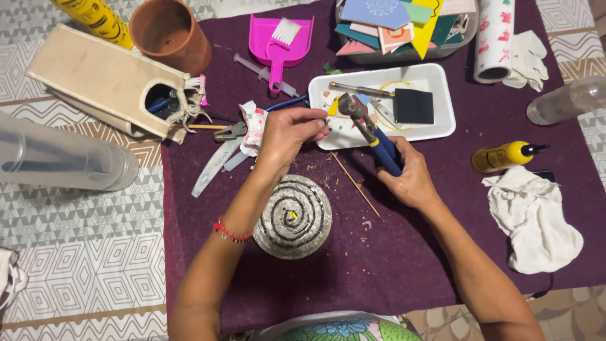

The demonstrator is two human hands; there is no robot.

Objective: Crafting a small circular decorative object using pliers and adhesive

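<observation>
Centre frame, over the purple felt cloth [379, 265]: right hand [410, 180] is wrapped around blue-handled tile nippers [369, 129], left hand [287, 132] pinching a small yellow tile chip [333, 107] at the jaws. Looks like the trimming step. Next move calls for a steady squeeze above the white plastic tray [442, 101]. Grey spiral mosaic dome [293, 218] sits lower centre.

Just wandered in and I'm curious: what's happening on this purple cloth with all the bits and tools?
A person sits at a table covered by a purple cloth. Their right hand grips blue-handled nippers, whose jaws meet a small yellow tile piece pinched by the left hand, over a white tray. In front of them stands a round dome with a spiral mosaic pattern. A bin of coloured tiles, a pink dustpan and a yellow glue bottle lie around.
</observation>
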